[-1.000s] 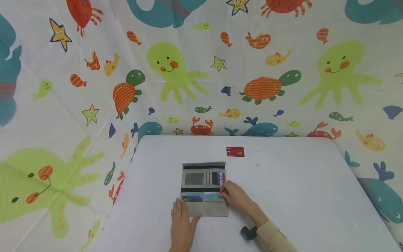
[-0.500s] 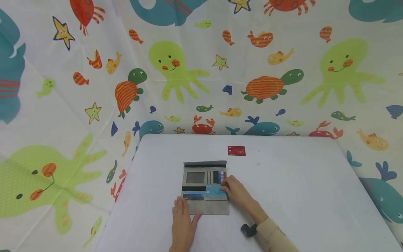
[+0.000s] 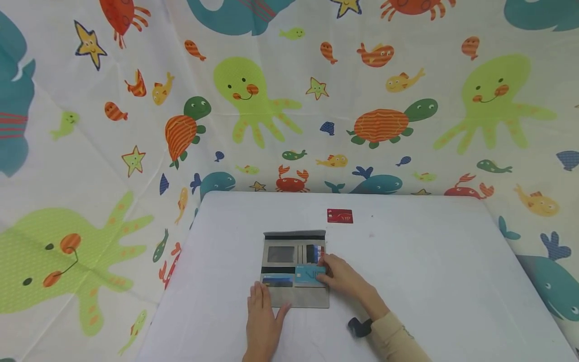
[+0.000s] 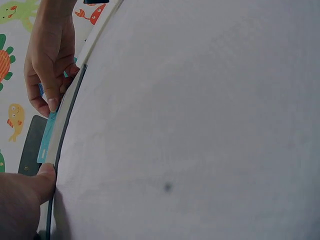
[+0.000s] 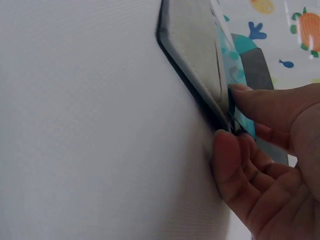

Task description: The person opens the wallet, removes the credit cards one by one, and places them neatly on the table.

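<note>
A grey wallet (image 3: 289, 299) lies unfolded on the white table, with a clear window and card slots in its upper half. My left hand (image 3: 263, 322) rests on its lower left edge, fingers straight and thumb spread along the bottom. At the right side, my right hand (image 3: 347, 277) pinches a light blue VIP card (image 3: 306, 275) between thumb and fingers; the card stands mostly above its lower slot. A dark blue card (image 3: 277, 280) sits in the slot to its left. In the right wrist view the thumb lies against the light blue card (image 5: 232, 65), fingers curled at the wallet's edge.
A red VIP card (image 3: 340, 216) lies on the table (image 3: 429, 261) beyond the wallet. Several cards (image 3: 315, 254) fill the upper right slots. A black device (image 3: 359, 328) is at the right wrist. A curtain (image 3: 271, 115) printed with sea animals hangs behind the table.
The light blue card has slid up from its slot, showing its VIP print, with the right hand holding it. The left hand keeps its place on the wallet.
</note>
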A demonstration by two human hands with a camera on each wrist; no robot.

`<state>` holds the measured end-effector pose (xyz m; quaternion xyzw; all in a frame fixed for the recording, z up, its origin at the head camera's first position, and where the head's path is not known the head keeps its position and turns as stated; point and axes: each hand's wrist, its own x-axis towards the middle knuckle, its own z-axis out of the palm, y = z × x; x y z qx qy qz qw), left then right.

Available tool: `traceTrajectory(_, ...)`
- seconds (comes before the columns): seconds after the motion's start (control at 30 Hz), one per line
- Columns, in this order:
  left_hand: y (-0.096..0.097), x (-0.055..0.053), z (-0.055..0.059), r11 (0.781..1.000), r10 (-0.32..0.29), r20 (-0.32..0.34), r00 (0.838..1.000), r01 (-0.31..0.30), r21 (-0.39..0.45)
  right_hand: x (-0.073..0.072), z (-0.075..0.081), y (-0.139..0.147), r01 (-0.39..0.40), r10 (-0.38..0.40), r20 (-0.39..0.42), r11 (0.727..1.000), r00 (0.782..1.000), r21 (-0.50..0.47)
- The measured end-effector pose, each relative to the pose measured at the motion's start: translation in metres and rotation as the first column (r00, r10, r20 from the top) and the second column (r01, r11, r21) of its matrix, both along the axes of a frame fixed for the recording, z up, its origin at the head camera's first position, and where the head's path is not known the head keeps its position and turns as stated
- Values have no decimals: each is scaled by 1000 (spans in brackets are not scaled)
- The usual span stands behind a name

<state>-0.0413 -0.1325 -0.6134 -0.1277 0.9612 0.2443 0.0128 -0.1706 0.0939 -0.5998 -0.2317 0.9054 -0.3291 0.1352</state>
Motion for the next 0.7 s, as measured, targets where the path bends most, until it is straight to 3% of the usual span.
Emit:
traceTrajectory(0.23,-1,1,-1,1000,-10,-27,1000,10,-1,0,1,0,65,-60,91,997,994,-50)
traceTrajectory(0.4,-1,1,-2,1000,-17,-34,999,16,-10,1,1,-2,111,-105,87,992,991,-65)
traceTrajectory(0.7,-3,1,-5,1000,-20,-47,999,19,-23,2,1,-3,121,-116,59,988,992,-99)
